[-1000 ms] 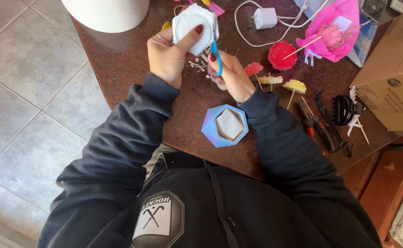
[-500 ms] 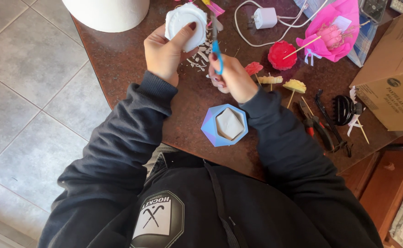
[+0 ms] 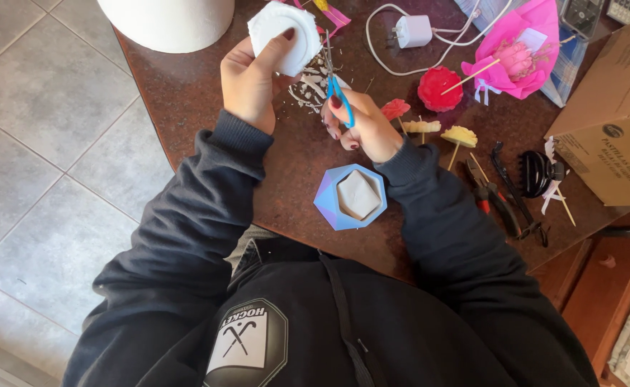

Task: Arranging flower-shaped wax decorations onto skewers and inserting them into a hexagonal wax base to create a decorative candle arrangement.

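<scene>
Trimming step in hand, by the look of it: left hand (image 3: 250,82) raised over the far edge of the dark reddish-brown stone worktop (image 3: 186,100), fingers (image 3: 280,44) clamped on a flat white roundish piece of foam-like material (image 3: 285,27), thumb across its lower face

Right hand (image 3: 361,125) just beside it, low over the worktop, fingers closed through the loops of small blue-handled scissors (image 3: 338,93), blades pointing up toward the white piece; hard to tell whether the blade tips touch its edge

Scatter of pale shavings (image 3: 308,86) on the worktop between both hands, directly under the cut

Nearer the body, a blue-and-violet faceted geometric pot with a white block set inside (image 3: 351,197), standing apart from both hands

Off to the right: red, pink and yellow small flowers on wooden sticks (image 3: 429,115), a bright pink paper wrap holding a pink flower (image 3: 523,43), a white charger plug with its cable (image 3: 414,30), dark pliers with red grips (image 3: 494,197), a black hair claw (image 3: 537,172), a brown cardboard box (image 3: 609,129)

Top left, a large white cylinder (image 3: 168,21) at the worktop edge

Next move likely calls for a small turn of the white piece in the left hand, a fresh stretch of rim fed between the blades, short careful snips, thumb kept clear of the cutting line
</scene>
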